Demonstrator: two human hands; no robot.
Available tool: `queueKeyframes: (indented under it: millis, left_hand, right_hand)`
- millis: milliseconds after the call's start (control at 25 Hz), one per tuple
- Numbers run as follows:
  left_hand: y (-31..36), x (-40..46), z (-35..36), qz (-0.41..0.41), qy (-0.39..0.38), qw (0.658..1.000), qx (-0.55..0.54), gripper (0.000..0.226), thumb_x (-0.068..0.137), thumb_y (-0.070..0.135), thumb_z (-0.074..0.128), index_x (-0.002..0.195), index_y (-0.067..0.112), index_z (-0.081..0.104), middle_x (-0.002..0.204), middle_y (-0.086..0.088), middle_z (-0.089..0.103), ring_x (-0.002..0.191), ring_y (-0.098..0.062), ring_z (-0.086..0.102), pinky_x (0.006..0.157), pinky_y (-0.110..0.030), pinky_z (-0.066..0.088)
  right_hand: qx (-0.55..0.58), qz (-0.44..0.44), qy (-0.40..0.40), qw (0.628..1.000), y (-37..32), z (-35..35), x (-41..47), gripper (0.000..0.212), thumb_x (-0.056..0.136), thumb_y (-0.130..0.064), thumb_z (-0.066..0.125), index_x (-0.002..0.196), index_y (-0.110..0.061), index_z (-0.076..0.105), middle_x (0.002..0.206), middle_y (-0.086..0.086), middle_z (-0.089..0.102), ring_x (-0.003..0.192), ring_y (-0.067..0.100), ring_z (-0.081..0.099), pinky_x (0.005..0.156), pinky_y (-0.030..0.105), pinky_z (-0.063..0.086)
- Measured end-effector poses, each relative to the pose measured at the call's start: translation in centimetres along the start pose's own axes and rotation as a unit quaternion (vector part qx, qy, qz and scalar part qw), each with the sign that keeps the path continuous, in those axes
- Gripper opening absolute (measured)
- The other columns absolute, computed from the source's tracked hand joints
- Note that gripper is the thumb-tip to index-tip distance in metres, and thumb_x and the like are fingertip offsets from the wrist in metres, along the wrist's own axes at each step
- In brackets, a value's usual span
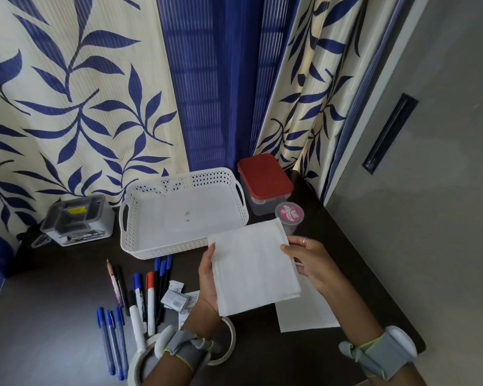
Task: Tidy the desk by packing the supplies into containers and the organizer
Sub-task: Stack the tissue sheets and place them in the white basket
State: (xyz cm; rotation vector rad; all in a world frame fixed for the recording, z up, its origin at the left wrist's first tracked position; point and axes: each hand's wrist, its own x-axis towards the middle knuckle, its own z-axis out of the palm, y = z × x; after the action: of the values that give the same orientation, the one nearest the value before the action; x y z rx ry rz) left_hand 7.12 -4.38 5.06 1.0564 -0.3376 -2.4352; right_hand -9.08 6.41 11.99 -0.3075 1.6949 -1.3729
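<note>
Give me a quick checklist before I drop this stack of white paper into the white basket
1. Both hands hold the paper stack: ok, the left hand holds its left edge and the right hand its right edge.
2. White basket has room: ok, nothing shows inside it.
3. Path to the basket: ok, the stack is already held just in front of its near rim.
4. Pink-lidded jar out of the way: cannot tell, it stands very near the stack's far right corner.
5. All paper gathered: not ok, a loose sheet lies on the desk under the right hand.
</note>
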Motion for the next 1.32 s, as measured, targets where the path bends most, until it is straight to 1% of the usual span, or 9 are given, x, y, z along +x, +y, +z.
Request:
queueKeyframes:
  millis: [80, 240, 400, 520, 800, 1000, 1080, 1160, 1320]
  left_hand:
    - [0.2, -0.7, 0.9, -0.018, -0.042, 0.999, -0.008, 0.045, 0.082, 0.046, 0.045, 0.078, 0.013, 0.076, 0.08, -0.007, 0.072, 0.067, -0.025, 0.069, 0.072, -0.035, 0.051]
    - [0.7, -1.3, 0.8, 0.015, -0.016, 1.0, -0.009, 0.035, 0.074, 0.045, 0.054, 0.09, 0.016, 0.065, 0.081, -0.003, 0.066, 0.065, -0.023, 0.065, 0.067, -0.032, 0.051]
    - [1.3, -1.9, 0.8, 0.06, 0.022, 0.998, 0.01, 0.03, 0.084, 0.044, 0.05, 0.083, 0.016, 0.061, 0.062, 0.002, 0.068, 0.051, -0.017, 0.065, 0.061, -0.028, 0.049]
    - [1.8, -2.1, 0.6, 0.074, 0.023, 0.997, 0.014, 0.034, 0.089, 0.041, 0.044, 0.075, 0.016, 0.063, 0.056, 0.002, 0.068, 0.045, -0.015, 0.065, 0.058, -0.028, 0.048]
    - [2.2, -1.5, -1.0, 0.081, -0.007, 0.997, -0.004, 0.032, 0.082, 0.045, 0.049, 0.091, 0.019, 0.064, 0.076, 0.0, 0.071, 0.063, -0.02, 0.069, 0.07, -0.033, 0.048]
    - [2.8, -1.2, -1.8, 0.051, -0.042, 0.998, 0.001, 0.071, 0.03, 0.043, 0.085, 0.094, 0.017, 0.068, 0.082, -0.003, 0.071, 0.07, -0.023, 0.069, 0.061, -0.033, 0.057]
    - [3.0, -1.2, -1.9, 0.047, -0.072, 0.996, -0.008, 0.066, 0.025, 0.039, 0.088, 0.085, 0.015, 0.073, 0.079, -0.004, 0.073, 0.067, -0.023, 0.071, 0.06, -0.033, 0.058]
    - [3.2, -1.3, -1.9, 0.051, -0.085, 0.995, -0.013, 0.063, 0.024, 0.038, 0.089, 0.081, 0.014, 0.075, 0.077, -0.005, 0.073, 0.066, -0.023, 0.071, 0.061, -0.032, 0.059]
    - [3.4, -1.4, -2.2, 0.045, -0.091, 0.995, -0.018, 0.061, 0.026, 0.039, 0.088, 0.08, 0.014, 0.076, 0.079, -0.006, 0.073, 0.068, -0.024, 0.071, 0.064, -0.033, 0.059]
  right_hand:
    - [0.009, 0.012, 0.007, 1.0, 0.9, -1.0, 0.5, 0.022, 0.088, -0.01, 0.062, 0.11, -0.015, 0.061, 0.101, 0.008, 0.07, 0.09, 0.021, 0.068, 0.071, 0.028, 0.055]
    - [-0.068, 0.049, 0.128, 0.988, 4.6, -4.3, 1.9, 0.029, 0.087, -0.01, 0.063, 0.116, -0.007, 0.06, 0.106, 0.013, 0.063, 0.093, 0.024, 0.063, 0.078, 0.035, 0.055]
    - [-0.36, 0.109, 0.237, 0.896, 10.0, -7.3, 3.0, 0.053, 0.081, -0.021, 0.071, 0.127, -0.004, 0.05, 0.13, 0.019, 0.051, 0.117, 0.034, 0.051, 0.094, 0.043, 0.047]
    - [-0.45, 0.134, 0.254, 0.846, 11.5, -6.9, 2.8, 0.072, 0.074, -0.032, 0.077, 0.132, -0.005, 0.042, 0.137, 0.02, 0.038, 0.124, 0.036, 0.042, 0.093, 0.047, 0.046]
    - [-0.292, 0.136, 0.252, 0.913, 11.2, -7.3, 3.8, 0.067, 0.07, -0.004, 0.079, 0.124, 0.005, 0.041, 0.128, 0.026, 0.047, 0.11, 0.042, 0.054, 0.079, 0.039, 0.046]
    - [-0.231, 0.131, 0.226, 0.937, 10.2, -8.2, 3.9, 0.038, 0.075, -0.011, 0.075, 0.105, 0.005, 0.058, 0.106, 0.022, 0.062, 0.092, 0.035, 0.058, 0.082, 0.042, 0.05]
    - [-0.212, 0.102, 0.222, 0.946, 9.0, -8.5, 3.3, 0.016, 0.079, -0.01, 0.072, 0.086, 0.0, 0.06, 0.103, 0.024, 0.064, 0.086, 0.031, 0.057, 0.075, 0.038, 0.048]
    - [-0.197, 0.068, 0.218, 0.953, 7.3, -8.9, 2.7, 0.014, 0.081, -0.007, 0.069, 0.074, -0.006, 0.057, 0.102, 0.025, 0.064, 0.084, 0.031, 0.057, 0.073, 0.036, 0.045]
    - [-0.195, 0.009, 0.176, 0.965, 2.8, -8.3, 0.8, 0.011, 0.083, -0.006, 0.066, 0.079, -0.009, 0.057, 0.099, 0.02, 0.064, 0.086, 0.03, 0.056, 0.074, 0.034, 0.042]
